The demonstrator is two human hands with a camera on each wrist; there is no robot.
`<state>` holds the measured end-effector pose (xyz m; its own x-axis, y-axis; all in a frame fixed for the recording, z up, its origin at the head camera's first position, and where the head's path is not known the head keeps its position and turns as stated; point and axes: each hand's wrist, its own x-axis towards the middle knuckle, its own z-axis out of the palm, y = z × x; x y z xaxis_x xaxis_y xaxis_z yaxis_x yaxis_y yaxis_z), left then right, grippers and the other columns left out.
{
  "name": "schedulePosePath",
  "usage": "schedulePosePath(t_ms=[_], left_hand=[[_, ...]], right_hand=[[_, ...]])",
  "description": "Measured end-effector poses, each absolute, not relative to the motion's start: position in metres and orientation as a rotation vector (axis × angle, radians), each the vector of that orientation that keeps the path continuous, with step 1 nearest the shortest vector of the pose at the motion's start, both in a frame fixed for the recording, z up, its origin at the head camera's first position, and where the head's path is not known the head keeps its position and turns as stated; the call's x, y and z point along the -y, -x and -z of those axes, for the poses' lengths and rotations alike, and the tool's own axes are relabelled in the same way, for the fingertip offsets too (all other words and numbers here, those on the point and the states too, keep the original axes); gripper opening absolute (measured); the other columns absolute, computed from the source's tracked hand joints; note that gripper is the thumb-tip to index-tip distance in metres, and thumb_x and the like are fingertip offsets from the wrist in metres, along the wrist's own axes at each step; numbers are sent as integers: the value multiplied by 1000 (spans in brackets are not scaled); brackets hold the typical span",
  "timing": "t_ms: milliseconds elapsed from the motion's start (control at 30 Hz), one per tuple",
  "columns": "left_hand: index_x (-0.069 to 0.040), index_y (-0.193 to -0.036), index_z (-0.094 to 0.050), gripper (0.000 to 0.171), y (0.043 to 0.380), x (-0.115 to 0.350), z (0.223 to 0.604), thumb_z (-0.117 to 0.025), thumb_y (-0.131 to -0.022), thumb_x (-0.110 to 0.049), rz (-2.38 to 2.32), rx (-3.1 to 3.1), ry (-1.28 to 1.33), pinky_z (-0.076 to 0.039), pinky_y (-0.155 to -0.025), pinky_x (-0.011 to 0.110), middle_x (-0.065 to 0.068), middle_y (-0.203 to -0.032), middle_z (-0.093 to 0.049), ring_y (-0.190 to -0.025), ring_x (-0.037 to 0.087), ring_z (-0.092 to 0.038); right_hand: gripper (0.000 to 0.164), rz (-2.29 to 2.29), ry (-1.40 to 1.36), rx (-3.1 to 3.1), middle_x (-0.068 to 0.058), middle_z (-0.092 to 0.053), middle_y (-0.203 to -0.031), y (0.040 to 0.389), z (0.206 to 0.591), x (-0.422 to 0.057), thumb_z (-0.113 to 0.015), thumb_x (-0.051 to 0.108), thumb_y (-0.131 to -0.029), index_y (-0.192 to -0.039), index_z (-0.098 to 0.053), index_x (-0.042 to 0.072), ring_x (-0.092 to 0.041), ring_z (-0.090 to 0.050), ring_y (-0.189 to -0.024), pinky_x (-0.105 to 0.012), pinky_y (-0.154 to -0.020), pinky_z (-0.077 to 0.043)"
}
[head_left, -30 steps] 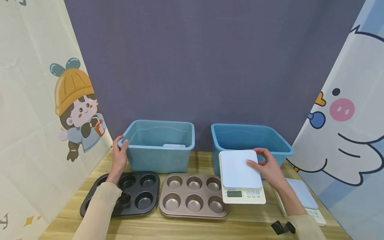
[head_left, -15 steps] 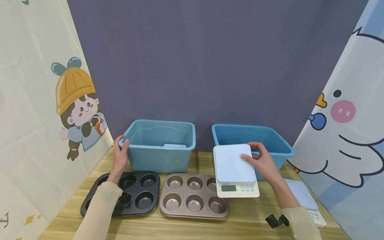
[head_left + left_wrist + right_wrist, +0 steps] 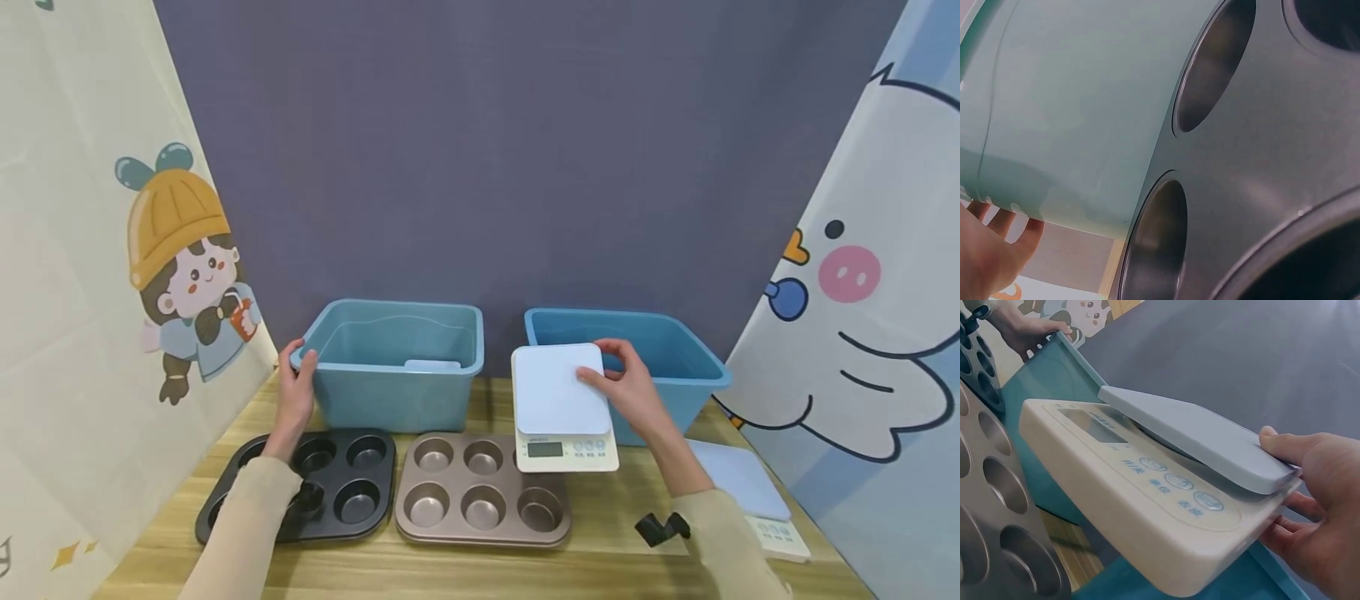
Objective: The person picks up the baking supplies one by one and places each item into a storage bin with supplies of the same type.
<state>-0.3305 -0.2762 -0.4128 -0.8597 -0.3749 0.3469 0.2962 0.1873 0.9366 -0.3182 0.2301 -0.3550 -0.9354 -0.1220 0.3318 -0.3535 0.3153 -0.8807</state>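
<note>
My right hand (image 3: 633,392) grips a white kitchen scale (image 3: 562,392) by its right side, thumb on the pale weighing plate and fingers under the body. The scale is held up, tilted, in front of the right blue bin (image 3: 675,358) and overlaps the bronze muffin pan (image 3: 483,492). Its display and round buttons show close up in the right wrist view (image 3: 1160,469). My left hand (image 3: 295,392) holds the left corner of the left blue bin (image 3: 397,396), thumb outside the rim. Inside that bin lies a white flat thing (image 3: 433,365), mostly hidden by the front wall.
A second kitchen scale (image 3: 738,483) lies on the wooden table (image 3: 615,533) at the right, partly behind my right forearm. The black muffin pan (image 3: 330,483) sits under my left forearm. A dark grey curtain (image 3: 495,167) hangs behind the bins.
My right hand has carried the scale leftward and a little upward, from before the right bin toward the gap between the bins. My left hand keeps its hold on the left bin.
</note>
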Motion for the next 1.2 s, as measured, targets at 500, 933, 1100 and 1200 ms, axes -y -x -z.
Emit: schedulePosePath(t_ms=[500,933,1100,1200], left_hand=[[-10,-153,-24,57,346,287,430,-44,-105,-35,1721,1934,-77,-22,-115,50,18,-157,-26,-138,29,-30],[-10,-152,-26,58,352,286,434,-44,-105,-39,1705,1909,-70,-24,-114,49,18,-153,-29,-134,27,-32],[-10,-152,-26,58,352,285,434,-44,-105,-39,1716,1912,-78,-24,-114,52,19,-153,-29,-134,29,-32],[-10,-152,-26,58,352,285,434,-44,-105,-39,1709,1914,-78,-24,-114,52,19,-153,-29,-133,30,-33]], right_hand=[[64,-1624,-380,2326,-12,-44,-143,326,343,-207,-74,36,-89,-140,-42,12,-30,-61,-99,-27,-71,-55],[65,-1624,-353,2273,-10,-47,-139,331,331,-196,-76,40,-86,-136,-45,12,-31,-61,-101,-26,-70,-56],[65,-1627,-378,2276,-9,-45,-141,335,327,-191,-75,41,-87,-136,-44,13,-30,-62,-100,-28,-70,-56],[64,-1624,-383,2272,-8,-46,-141,338,325,-187,-75,42,-87,-135,-44,14,-30,-62,-98,-27,-70,-56]])
